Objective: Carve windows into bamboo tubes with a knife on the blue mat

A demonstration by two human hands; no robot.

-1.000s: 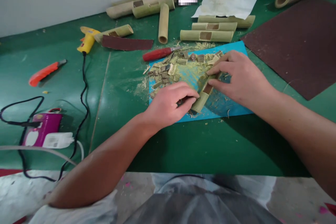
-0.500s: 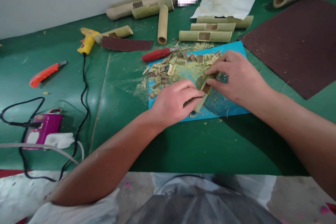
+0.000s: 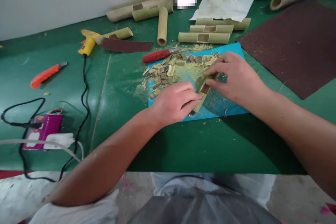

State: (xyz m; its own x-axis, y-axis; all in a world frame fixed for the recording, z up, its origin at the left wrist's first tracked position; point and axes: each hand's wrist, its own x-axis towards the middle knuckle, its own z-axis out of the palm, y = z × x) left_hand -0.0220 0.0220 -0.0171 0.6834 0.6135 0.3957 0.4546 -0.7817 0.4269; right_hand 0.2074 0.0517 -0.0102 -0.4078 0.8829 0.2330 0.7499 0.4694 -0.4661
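Note:
A short bamboo tube (image 3: 200,105) with a rectangular opening cut in its upper side lies slantwise over a blue sheet (image 3: 216,110). My right hand (image 3: 233,77) grips its far part, thumb and fingers on either side near the opening. At the near edge of that opening, my left hand (image 3: 174,103) has its fingers closed on the tube; whether a small piece is also between them is hidden. Bamboo chips (image 3: 164,76) and pale shavings are spread over the sheet beside my hands. A red-handled knife (image 3: 156,56) lies at the sheet's far left edge.
Several cut bamboo tubes (image 3: 215,37) lie toward the back, some under white paper (image 3: 225,0). Brown sandpaper sheets (image 3: 294,45) are at right and back left. On the left are a yellow glue gun (image 3: 88,43), an orange cutter (image 3: 46,76), and a purple power strip (image 3: 46,129) with cords.
My left fingers have shifted slightly left and back from the tube's opening, showing more of it. My right hand keeps its hold. The view has tilted a little.

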